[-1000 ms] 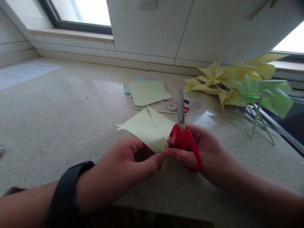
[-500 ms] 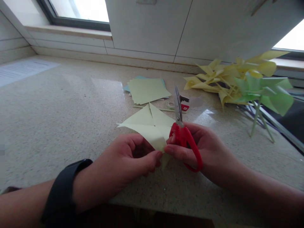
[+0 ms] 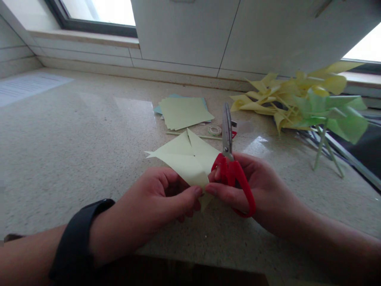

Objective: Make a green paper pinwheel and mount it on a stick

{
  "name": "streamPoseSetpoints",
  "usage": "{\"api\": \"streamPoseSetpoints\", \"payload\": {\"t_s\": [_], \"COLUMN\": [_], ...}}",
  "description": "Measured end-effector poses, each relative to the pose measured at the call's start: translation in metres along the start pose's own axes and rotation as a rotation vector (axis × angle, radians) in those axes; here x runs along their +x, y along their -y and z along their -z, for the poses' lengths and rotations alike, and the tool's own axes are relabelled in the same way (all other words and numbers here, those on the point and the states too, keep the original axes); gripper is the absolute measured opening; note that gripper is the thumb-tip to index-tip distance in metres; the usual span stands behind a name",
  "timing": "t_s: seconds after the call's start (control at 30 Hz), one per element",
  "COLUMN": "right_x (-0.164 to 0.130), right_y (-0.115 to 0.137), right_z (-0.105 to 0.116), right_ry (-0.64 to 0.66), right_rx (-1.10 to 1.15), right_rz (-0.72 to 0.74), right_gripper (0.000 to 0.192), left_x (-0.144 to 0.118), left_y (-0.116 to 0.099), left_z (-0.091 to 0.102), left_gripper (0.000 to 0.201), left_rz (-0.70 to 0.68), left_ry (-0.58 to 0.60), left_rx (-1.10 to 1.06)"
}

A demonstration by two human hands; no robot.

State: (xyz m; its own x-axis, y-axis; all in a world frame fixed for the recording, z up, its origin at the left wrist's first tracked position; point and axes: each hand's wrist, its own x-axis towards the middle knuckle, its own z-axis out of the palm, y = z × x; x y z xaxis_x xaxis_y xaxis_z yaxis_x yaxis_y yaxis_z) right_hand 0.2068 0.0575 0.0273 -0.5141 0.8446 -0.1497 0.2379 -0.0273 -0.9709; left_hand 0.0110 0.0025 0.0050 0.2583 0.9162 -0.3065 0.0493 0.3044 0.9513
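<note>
The left hand [image 3: 154, 206], with a black wristband [image 3: 80, 238], pinches the near corner of a pale yellow paper sheet [image 3: 186, 159] cut into triangular flaps, which lies on the speckled stone counter [image 3: 74, 139]. The paper looks light, limp and easily creased, best taken at a corner or fold. The right hand [image 3: 253, 186] pinches that same corner while gripping red-handled scissors [image 3: 230, 167], blades closed and pointing away. Beyond lie stacked paper sheets [image 3: 184, 113] and a tape roll [image 3: 214, 130]; well right, finished paper pinwheels [image 3: 309, 105]. Nothing blocks the hands.
</note>
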Motion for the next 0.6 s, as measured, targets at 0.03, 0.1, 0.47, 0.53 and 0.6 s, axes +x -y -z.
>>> {"api": "streamPoseSetpoints", "payload": {"t_s": [0.03, 0.1, 0.47, 0.53, 0.6], "right_x": [0.0000, 0.0000, -0.0009, -0.0012, -0.0016], "right_y": [0.0000, 0.0002, -0.0002, 0.0000, 0.0005], "right_z": [-0.0001, -0.0002, 0.0001, 0.0001, 0.0001], "right_ry": [-0.006, -0.013, -0.016, -0.018, -0.019], "right_rx": [-0.006, -0.022, -0.037, -0.030, -0.025], "right_rz": [0.004, 0.008, 0.021, 0.024, 0.026], "right_gripper": [0.037, 0.037, 0.033, 0.031, 0.031], "left_x": [0.0001, 0.0003, 0.0005, 0.0004, 0.0003], "left_y": [0.0004, 0.0008, -0.0008, 0.0001, 0.0007], "left_z": [0.0001, 0.0000, -0.0019, -0.0015, -0.0013], "left_gripper": [0.024, 0.025, 0.023, 0.024, 0.023], "left_rz": [-0.003, -0.004, -0.009, 0.001, 0.002], "left_ry": [-0.001, -0.011, -0.015, -0.011, -0.004], "left_rx": [0.003, 0.024, 0.028, 0.013, -0.011]}}
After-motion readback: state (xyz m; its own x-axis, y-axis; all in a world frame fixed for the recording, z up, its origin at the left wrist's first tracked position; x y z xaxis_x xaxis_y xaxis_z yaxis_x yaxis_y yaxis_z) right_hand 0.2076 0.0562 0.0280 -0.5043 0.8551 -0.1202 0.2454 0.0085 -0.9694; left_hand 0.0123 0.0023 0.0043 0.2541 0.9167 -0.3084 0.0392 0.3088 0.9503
